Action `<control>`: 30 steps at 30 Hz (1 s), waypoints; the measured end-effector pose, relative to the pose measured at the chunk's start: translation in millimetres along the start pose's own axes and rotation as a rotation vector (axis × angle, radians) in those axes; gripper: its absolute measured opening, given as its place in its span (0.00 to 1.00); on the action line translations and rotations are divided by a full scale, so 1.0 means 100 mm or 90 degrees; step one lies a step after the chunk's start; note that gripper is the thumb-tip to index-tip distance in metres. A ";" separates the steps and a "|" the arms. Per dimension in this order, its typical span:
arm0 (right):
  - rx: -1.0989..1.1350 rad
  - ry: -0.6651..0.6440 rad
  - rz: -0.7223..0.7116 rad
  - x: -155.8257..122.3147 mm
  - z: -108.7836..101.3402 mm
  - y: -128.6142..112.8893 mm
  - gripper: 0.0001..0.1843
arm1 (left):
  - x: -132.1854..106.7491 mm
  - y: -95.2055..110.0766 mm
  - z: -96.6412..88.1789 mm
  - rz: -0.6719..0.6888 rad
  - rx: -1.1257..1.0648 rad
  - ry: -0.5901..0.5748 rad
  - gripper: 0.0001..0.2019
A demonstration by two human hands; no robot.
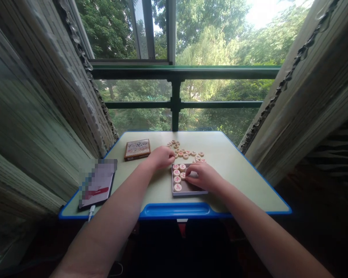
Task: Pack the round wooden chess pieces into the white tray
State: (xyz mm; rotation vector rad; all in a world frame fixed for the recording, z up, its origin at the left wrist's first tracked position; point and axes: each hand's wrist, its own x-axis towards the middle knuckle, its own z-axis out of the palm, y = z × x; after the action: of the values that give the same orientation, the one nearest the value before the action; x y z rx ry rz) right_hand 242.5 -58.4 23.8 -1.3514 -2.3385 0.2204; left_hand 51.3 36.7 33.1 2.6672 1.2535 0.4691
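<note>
My right hand (202,177) reaches over a shallow open box (191,188). Its thumb and finger close on a round xiangqi piece (183,176) in the second column. Down the box's left side runs a column of pieces with red characters, the lowest a red-marked piece (178,187). One more piece (182,167) sits above the pinched one. Beyond the box's upper left corner, my left hand (162,156) has its fingers curled together, their tips beside a loose piece (176,155). Whether those fingers hold anything is hidden.
Several loose xiangqi pieces (186,156) lie scattered behind the box. A decorated box lid (137,149) rests at the back left. A tablet-like device (98,185) with a white cable (91,212) lies at the left edge. The table's front has a blue groove (176,209).
</note>
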 end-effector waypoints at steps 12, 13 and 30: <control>0.011 0.013 0.007 0.01 0.03 0.03 0.02 | -0.02 0.02 -0.01 -0.010 -0.039 -0.004 0.09; 0.011 0.014 0.007 0.01 0.03 0.03 0.02 | -0.02 0.02 -0.01 -0.010 -0.039 -0.004 0.09; 0.020 0.030 0.024 -0.01 0.02 0.01 0.03 | -0.02 0.01 -0.01 -0.003 -0.033 -0.007 0.10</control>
State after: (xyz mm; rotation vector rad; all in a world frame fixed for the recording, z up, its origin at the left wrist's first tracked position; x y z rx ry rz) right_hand 242.4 -58.4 21.2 -1.3712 -2.2628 0.2337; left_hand 50.5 34.4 33.6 2.6189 1.2279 0.4802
